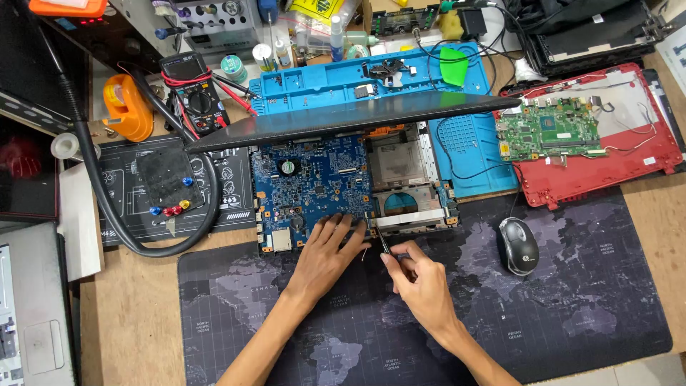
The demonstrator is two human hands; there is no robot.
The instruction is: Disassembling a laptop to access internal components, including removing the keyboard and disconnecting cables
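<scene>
An opened laptop lies on the dark desk mat (572, 307), its blue motherboard (311, 182) bare and its thin dark lid (357, 114) tilted up behind. My left hand (325, 254) rests flat, its fingers spread on the front edge of the motherboard. My right hand (418, 275) grips a slim dark screwdriver (381, 241) whose tip touches the board's front edge, next to my left fingertips. A silver metal bay (407, 204) sits right of the board.
A red laptop shell (643, 164) holding a green circuit board (550, 129) lies at right. A black mouse (518, 245) sits on the mat. A blue silicone work mat (464, 157), a multimeter (196, 93), a thick black hose (100, 193) and an orange tool (128, 107) crowd the back and left.
</scene>
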